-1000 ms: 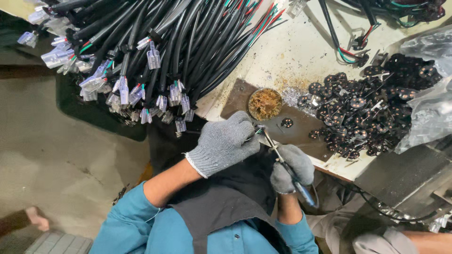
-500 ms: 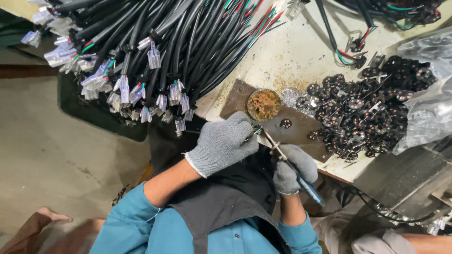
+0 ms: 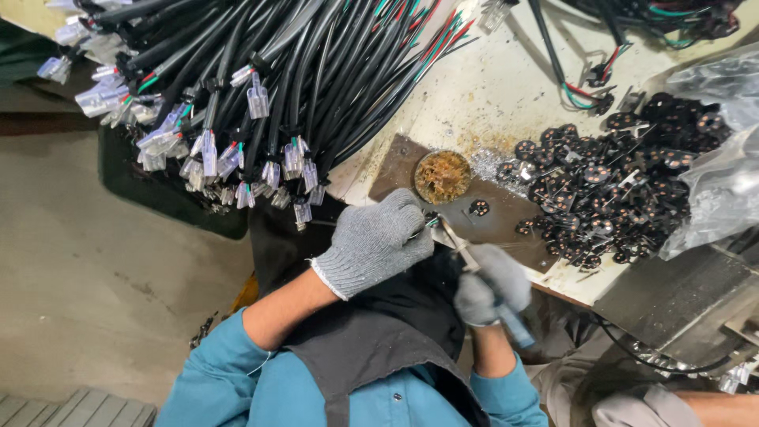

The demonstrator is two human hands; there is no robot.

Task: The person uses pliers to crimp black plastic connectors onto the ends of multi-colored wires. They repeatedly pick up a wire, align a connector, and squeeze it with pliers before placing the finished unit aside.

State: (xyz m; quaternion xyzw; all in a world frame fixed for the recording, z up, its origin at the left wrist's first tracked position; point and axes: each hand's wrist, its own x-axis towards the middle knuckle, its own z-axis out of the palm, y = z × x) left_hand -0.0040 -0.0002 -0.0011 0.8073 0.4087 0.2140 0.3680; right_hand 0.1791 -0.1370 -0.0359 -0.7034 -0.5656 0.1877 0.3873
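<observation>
Apron and blue sleeves at bottom edge, both hands in grey knit gloves. Left hand (image 3: pixel 375 241) clenched in a pinch on a thin wire end (image 3: pixel 428 224), fingertips closed tight on it, held just above the near edge of the brown plate (image 3: pixel 506 229). Right hand (image 3: pixel 492 286) wrapped around the blue grip of a soldering iron (image 3: pixel 474 265), shaft angled up-left, tip meeting the wire end right at the left fingertips. Looks like tinning or tacking a joint, mid-contact; can't tell whether a small part sits between the fingers, too small and half hidden by the glove. Judging from this: needs a steady tip on the joint, left pinch kept rigid, glove fabric kept off the hot shaft, then a clean lift of the iron away from the fingers. One small black disc part (image 3: pixel 477 208) lying loose on the plate just beyond the tip, apart from both hands. Round tin of brown flux or residue (image 3: pixel 441 176) at the plate's far end, close enough for a dip. Further right on the desk (image 3: pixel 506 95), a heap of black disc parts (image 3: pixel 609 190), spilling against a clear plastic bag (image 3: pixel 719 150). Upper left, a thick bundle of black cables (image 3: pixel 316 71) draped off the desk edge, ends fitted with clear connectors (image 3: pixel 209 150) hanging over a dark bin (image 3: pixel 158 198). Grey machine housing (image 3: pixel 680 300) at lower right; someone else's gloved hand (image 3: pixel 640 407) at the bottom corner, not involved.
</observation>
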